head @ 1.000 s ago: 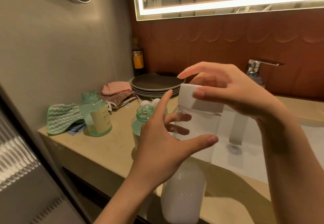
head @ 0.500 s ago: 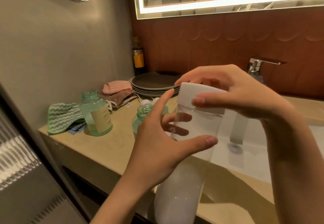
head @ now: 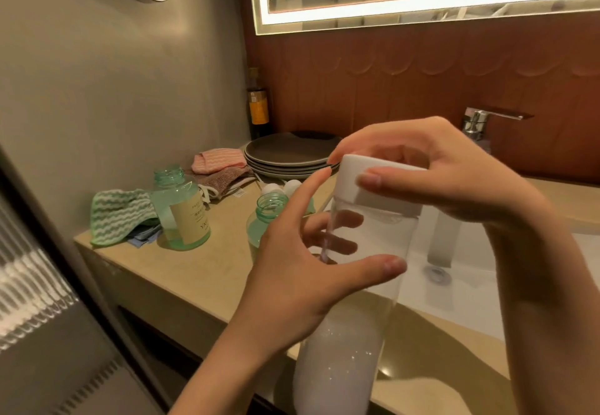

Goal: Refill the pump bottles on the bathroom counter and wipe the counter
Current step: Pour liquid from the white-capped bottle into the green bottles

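A tall clear refill bottle (head: 367, 245) with white liquid in its lower part stands tilted close to me. My left hand (head: 302, 278) grips its clear upper body, thumb in front and fingers behind. My right hand (head: 431, 171) pinches its white cap (head: 354, 171) from above. On the beige counter (head: 201, 271) stand two uncapped green pump bottles: a labelled one (head: 181, 210) at the left and a second (head: 264, 216) partly hidden behind my left hand. Two white pump heads (head: 282, 187) lie behind the second bottle.
A green striped cloth (head: 117, 213) lies at the counter's left end, pink and brown cloths (head: 220, 167) beside stacked grey plates (head: 289, 154). A dark bottle (head: 258, 106) stands in the corner. The white sink (head: 464, 288) and chrome tap (head: 477, 125) are on the right.
The refill bottle has tilted, its base swinging a little to the left. My right hand has shifted slightly around the cap. The left hand keeps its grip.
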A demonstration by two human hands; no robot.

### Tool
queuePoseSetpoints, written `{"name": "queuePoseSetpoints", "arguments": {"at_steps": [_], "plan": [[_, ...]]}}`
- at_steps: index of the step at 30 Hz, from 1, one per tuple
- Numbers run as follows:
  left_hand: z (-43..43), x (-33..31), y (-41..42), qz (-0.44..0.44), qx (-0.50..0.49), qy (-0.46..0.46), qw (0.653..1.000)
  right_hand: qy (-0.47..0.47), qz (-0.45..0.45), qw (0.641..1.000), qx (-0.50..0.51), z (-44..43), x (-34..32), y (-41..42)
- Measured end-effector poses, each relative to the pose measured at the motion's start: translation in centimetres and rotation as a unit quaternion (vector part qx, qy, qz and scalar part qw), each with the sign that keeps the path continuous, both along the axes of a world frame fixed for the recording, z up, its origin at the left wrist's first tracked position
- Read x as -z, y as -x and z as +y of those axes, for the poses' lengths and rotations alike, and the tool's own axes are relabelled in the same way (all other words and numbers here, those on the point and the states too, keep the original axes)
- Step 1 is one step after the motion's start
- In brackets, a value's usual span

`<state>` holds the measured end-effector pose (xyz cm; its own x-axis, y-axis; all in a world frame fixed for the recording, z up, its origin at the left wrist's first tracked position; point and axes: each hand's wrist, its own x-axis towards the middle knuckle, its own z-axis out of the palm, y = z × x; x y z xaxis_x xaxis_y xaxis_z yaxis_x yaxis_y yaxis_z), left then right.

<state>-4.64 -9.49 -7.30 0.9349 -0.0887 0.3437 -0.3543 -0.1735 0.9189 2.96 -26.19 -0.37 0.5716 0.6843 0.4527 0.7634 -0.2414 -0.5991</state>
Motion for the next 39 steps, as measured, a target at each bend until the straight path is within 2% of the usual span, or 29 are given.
{"name": "queuePoseSetpoints", "arguments": {"at_steps": [6, 11, 15, 18, 24, 30, 39], "plan": [[0.0, 0.1, 0.3, -0.016, -0.049, -0.037, 0.998, 0.001, -0.032, 0.999, 0.02, 0.8, 0.2, 0.4], [2.3, -1.1, 0.7, -0.029, -0.032, -0.065, 0.997, -0.026, -0.008, 0.999, -0.044, 1.3, 0.2, 0.6], [4.2, -2.1, 1.4, -0.045, -0.018, -0.048, 0.998, -0.083, -0.006, 0.994, -0.077, 2.2, 0.6, 0.4], [5.9, -3.3, 1.8, -0.071, -0.036, -0.016, 0.997, -0.132, -0.012, 0.99, -0.05, 2.5, 0.9, 0.0], [9.8, -6.6, 1.6, -0.115, -0.132, 0.03, 0.984, -0.195, -0.027, 0.979, 0.048, 1.7, 1.3, -1.7], [11.3, -7.5, -2.2, -0.085, -0.204, 0.06, 0.973, -0.154, -0.049, 0.981, 0.106, 2.0, 2.2, -2.5], [10.5, -4.3, -9.0, -0.053, -0.263, 0.014, 0.963, -0.025, 0.033, 0.98, 0.193, 4.6, 6.9, -7.1]]}}
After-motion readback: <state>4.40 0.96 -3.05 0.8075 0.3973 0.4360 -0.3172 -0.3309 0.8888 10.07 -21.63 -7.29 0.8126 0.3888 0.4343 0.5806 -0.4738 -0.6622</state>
